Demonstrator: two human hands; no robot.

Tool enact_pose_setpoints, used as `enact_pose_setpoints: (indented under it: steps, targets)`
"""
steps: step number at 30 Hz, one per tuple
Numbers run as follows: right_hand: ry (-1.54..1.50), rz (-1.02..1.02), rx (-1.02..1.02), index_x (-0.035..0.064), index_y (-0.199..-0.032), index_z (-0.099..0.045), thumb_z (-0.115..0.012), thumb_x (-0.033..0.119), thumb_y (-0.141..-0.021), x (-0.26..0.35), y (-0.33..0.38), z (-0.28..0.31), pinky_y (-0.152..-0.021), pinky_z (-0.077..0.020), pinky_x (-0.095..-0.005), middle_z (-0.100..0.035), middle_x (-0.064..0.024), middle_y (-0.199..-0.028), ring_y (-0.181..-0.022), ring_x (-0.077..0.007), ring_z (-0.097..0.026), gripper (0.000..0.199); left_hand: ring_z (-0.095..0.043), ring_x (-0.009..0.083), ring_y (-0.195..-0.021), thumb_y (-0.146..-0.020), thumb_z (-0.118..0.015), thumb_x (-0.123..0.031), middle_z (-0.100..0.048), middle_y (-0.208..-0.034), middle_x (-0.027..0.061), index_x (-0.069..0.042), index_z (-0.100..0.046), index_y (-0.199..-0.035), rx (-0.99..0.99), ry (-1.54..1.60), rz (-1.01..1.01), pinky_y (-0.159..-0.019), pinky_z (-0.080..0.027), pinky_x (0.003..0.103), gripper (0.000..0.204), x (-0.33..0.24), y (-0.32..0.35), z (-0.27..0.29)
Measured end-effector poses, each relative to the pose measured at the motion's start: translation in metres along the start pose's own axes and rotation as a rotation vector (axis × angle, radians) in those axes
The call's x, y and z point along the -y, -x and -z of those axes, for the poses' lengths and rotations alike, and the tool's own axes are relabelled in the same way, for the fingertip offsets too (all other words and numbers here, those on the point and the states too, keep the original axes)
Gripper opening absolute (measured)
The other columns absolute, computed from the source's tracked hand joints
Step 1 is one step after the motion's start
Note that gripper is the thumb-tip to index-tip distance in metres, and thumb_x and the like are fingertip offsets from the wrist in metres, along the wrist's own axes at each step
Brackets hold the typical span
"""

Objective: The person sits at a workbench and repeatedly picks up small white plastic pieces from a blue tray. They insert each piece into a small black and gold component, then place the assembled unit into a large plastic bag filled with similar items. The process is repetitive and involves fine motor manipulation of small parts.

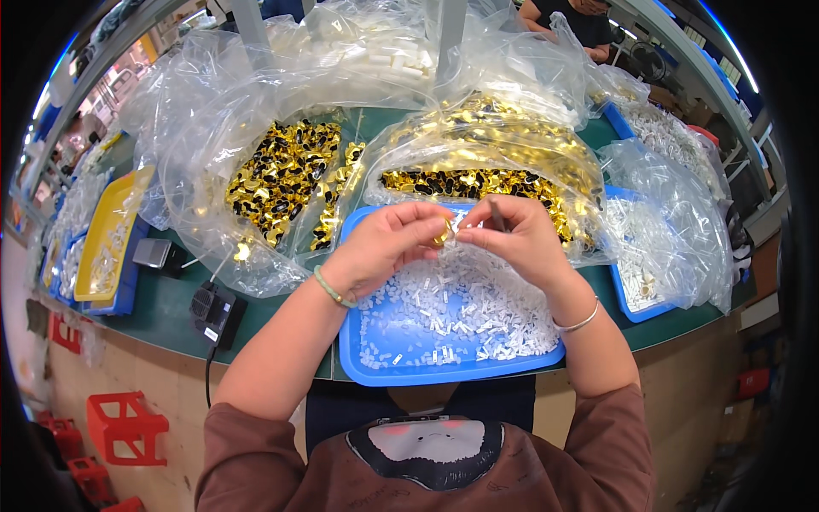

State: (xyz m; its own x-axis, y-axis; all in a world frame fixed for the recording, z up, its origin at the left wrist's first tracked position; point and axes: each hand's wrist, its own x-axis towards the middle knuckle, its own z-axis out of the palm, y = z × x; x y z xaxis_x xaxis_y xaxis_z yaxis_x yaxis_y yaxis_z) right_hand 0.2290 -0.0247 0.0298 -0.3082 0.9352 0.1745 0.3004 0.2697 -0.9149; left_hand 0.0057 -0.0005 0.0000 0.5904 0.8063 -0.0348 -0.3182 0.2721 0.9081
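Head view shows both hands raised just above the blue tray [367,358] of small white plastic pieces [478,320]: the left hand [388,243] pinches a small gold clip [444,235] at its fingertips, while the right hand [520,239] grips a thin dark tool [496,213] and appears to press a white piece against the clip. Clear bags of gold-and-black clips [281,175] lie just behind the tray on the green bench [171,303]. In the inspector's judgement, sound practice here is to keep the two parts squarely aligned, fingertips close to the joint, and the work held over the tray so any dropped piece lands in it.
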Motion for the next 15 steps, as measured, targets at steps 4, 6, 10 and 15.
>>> enact_pose_setpoints:
  steps: [4,6,10,15]
  targets:
    - [0.091,0.126,-0.067,0.0,-0.1,-0.07,-0.068,0.011,-0.088,0.005,-0.002,0.004,-0.066,-0.0459,-0.0252,-0.066,-0.0034,-0.076,-0.073,-0.0095,-0.058,0.016,-0.063,0.0113,-0.086,-0.096,-0.06,-0.02,-0.065,-0.102,0.0067,0.003,-0.057,-0.121,-0.137,0.523,-0.33,-0.079,-0.054,0.023,0.034,-0.013,-0.004,0.047]
    - [0.19,0.209,-0.06,-0.0008,-0.1,-0.07,-0.065,0.01,-0.09,0.002,-0.001,0.005,-0.068,-0.0465,-0.0265,-0.066,-0.006,-0.081,-0.075,-0.0122,-0.059,0.016,-0.063,0.0143,-0.087,-0.098,-0.056,-0.025,-0.065,-0.105,0.0116,0.007,-0.053,-0.121,-0.355,0.822,-0.52,-0.081,-0.055,0.026,0.041,-0.029,-0.003,0.067]
    - [0.344,0.276,-0.022,-0.0007,-0.1,-0.07,-0.059,0.01,-0.094,0.003,-0.001,0.007,-0.073,-0.0472,-0.0279,-0.066,-0.0079,-0.089,-0.079,-0.0159,-0.06,0.017,-0.062,0.0196,-0.09,-0.1,-0.05,-0.034,-0.065,-0.11,0.0152,0.008,-0.05,-0.125,-0.529,0.936,-0.511,-0.084,-0.055,0.029,0.049,-0.04,0.003,0.066]
    - [0.295,0.284,-0.149,-0.0009,-0.104,-0.069,-0.061,0.006,-0.09,0.002,-0.002,0.015,-0.068,-0.046,-0.0276,-0.063,-0.008,-0.083,-0.076,-0.0142,-0.058,0.017,-0.062,0.0172,-0.097,-0.097,-0.055,-0.021,-0.065,-0.112,0.0109,0.003,-0.059,-0.122,-0.24,-0.393,-0.341,-0.088,-0.051,0.028,0.035,-0.021,-0.002,0.025]
